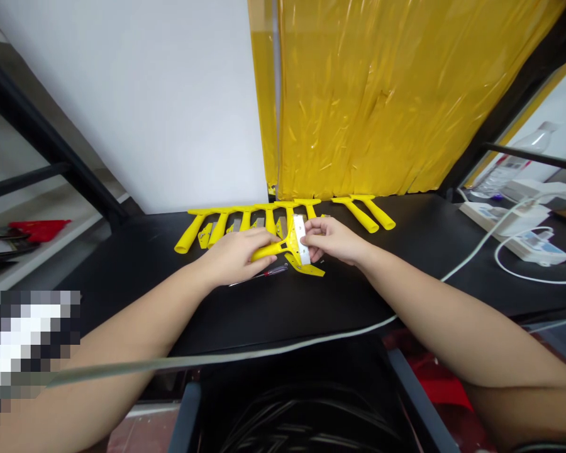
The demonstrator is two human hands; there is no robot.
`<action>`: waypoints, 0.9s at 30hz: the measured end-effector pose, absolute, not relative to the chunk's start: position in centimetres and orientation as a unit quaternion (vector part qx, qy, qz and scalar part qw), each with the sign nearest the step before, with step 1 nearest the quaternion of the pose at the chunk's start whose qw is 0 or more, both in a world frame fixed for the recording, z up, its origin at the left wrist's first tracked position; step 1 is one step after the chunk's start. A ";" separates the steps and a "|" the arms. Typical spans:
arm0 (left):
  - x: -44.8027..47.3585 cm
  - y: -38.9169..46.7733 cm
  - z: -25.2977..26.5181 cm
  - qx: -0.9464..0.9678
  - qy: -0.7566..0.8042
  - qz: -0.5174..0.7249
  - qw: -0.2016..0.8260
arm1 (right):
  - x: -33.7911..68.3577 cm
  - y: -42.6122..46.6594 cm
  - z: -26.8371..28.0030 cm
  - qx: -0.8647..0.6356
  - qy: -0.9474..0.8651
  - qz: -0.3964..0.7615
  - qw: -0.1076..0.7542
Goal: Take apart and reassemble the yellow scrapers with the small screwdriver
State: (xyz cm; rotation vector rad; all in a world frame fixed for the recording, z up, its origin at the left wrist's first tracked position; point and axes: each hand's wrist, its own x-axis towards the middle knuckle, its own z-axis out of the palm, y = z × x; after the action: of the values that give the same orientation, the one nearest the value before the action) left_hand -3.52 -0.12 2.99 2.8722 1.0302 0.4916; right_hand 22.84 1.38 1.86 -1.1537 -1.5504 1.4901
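Note:
My left hand [243, 255] is closed around the handle of a yellow scraper [272, 250], its head turned to the right. A white flat strip [302, 240] with small holes lies along that head. The fingers of my right hand [332, 239] pinch the strip's right side; whether they also grip the scraper head is hidden. Just below the head a loose yellow plate [309, 270] rests on the black table. A screwdriver [274, 272] with a dark reddish handle lies under my left fingertips.
Several yellow scraper handles [188, 234] stand in a row along the back of the table [245, 321], two apart at right [365, 217]. A pale cable [283, 350] crosses the front. White power strips [514, 233] and a plastic bottle [514, 160] are at right.

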 end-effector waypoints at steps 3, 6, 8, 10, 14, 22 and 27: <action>-3.6 -0.1 2.9 0.929 0.338 0.150 0.017 | 22.9 1.5 1.5 -0.429 -0.609 0.573 0.341; -3.6 -0.4 2.8 0.928 0.347 0.136 0.000 | 23.0 1.7 1.2 -0.418 -0.626 0.566 0.337; -3.4 -0.7 3.0 0.935 0.336 0.117 -0.018 | 23.0 1.7 1.0 -0.402 -0.642 0.560 0.335; -3.2 -1.0 3.2 0.941 0.323 0.095 -0.032 | 23.0 1.6 1.0 -0.380 -0.658 0.558 0.334; -2.8 -1.4 3.5 0.942 0.325 0.060 -0.054 | 22.9 1.4 0.9 -0.344 -0.679 0.557 0.331; -2.4 -1.5 3.4 0.942 0.324 0.055 -0.068 | 23.0 1.3 1.2 -0.345 -0.686 0.557 0.318; -2.5 -1.5 3.3 0.939 0.328 0.069 -0.079 | 22.8 1.2 1.5 -0.373 -0.674 0.555 0.313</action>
State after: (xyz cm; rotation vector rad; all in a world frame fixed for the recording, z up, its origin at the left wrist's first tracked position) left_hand -2.54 -1.46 3.32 3.1083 1.0848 0.2268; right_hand 22.81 1.21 1.51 -0.9834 -1.7783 1.4631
